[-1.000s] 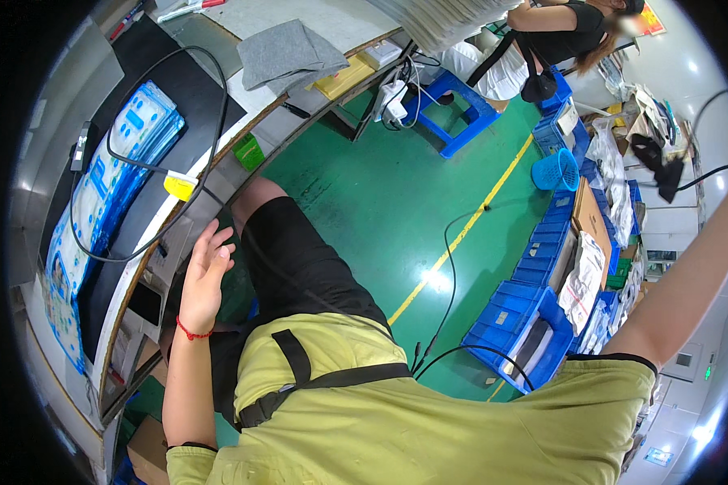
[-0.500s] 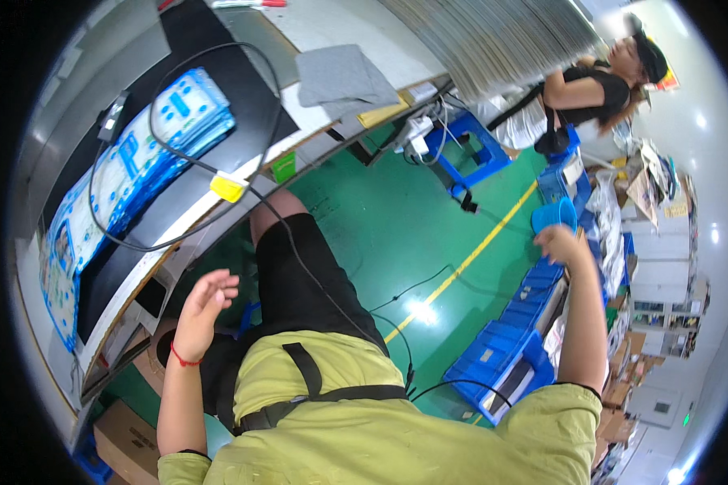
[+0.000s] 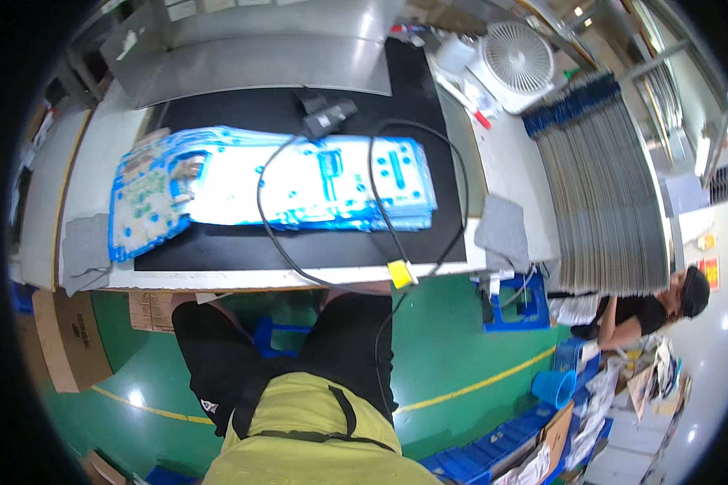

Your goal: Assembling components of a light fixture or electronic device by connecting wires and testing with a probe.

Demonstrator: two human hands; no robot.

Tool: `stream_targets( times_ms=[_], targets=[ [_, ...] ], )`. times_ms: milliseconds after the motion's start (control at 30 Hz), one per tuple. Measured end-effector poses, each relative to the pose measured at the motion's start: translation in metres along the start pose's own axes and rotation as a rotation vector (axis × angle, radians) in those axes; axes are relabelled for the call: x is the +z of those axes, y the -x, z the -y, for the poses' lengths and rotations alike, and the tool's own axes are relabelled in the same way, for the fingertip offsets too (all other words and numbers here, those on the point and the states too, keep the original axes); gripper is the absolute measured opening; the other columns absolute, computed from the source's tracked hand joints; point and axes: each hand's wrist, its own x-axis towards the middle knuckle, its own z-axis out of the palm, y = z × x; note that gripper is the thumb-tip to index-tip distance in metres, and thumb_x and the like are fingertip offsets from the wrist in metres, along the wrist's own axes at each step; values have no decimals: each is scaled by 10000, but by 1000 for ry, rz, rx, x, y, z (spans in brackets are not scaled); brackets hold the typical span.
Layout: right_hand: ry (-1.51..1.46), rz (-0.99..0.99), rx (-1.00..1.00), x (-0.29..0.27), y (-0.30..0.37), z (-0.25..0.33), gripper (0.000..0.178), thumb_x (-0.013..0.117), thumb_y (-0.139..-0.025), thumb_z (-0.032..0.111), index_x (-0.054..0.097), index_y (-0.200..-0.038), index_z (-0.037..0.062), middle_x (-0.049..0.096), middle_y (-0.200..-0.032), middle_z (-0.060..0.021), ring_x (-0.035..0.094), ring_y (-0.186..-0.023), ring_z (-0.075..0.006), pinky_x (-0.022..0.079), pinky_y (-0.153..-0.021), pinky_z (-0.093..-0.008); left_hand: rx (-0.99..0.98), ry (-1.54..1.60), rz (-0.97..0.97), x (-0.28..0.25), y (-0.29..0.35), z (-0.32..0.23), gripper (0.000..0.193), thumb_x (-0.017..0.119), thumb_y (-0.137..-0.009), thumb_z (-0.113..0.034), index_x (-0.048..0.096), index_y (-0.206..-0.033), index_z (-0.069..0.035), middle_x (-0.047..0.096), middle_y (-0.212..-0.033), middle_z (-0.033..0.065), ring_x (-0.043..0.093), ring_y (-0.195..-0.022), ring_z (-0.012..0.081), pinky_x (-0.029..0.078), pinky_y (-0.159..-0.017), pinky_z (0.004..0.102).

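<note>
A stack of blue-and-white plastic pouches (image 3: 247,179) lies on the black mat (image 3: 218,254), with a black cable (image 3: 260,202) looped over it. The left hand and right hand are both out of view, so whether fingers are apart, together or clamped on something, I cannot tell. The cable also hangs past the mat's near edge across the black shorts (image 3: 340,339); a shifting leg could tug it and skew the slick-looking upper pouches. Right of the mat, a grey cloth (image 3: 503,233) looks soft, flat and matte.
</note>
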Motion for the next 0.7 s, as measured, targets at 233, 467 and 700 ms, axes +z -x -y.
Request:
stream_targets(
  times_ms=[233, 467, 700],
  targets=[
    [171, -513, 104, 1, 24, 40, 393, 579, -891, 383, 615, -1099, 52, 645, -984, -180, 617, -894, -261, 499, -753, -408, -203, -302, -436, -63, 104, -33, 378, 399, -975, -403, 594, -1092, -101, 605, -921, 54, 572, -815, 213, 489, -774, 352],
    [314, -794, 89, -7, 30, 44, 446, 581, -885, 422, 593, -1125, 46, 629, -1048, -184, 603, -951, -252, 488, -768, -416, -1, -936, -503, -111, 140, -65, 369, 436, -926, -433, 637, -1041, -146, 635, -925, 79, 600, -823, 252, 501, -778, 377],
    [456, -1006, 42, -24, 32, 20, 501, 582, -880, 461, 571, -1151, 40, 614, -1112, -189, 589, -1008, -243, 476, -782, -424, 246, -1641, -154, -126, 169, -72, 362, 473, -876, -464, 681, -991, -191, 665, -928, 105, 628, -830, 291, 512, -783, 402]
  ],
)
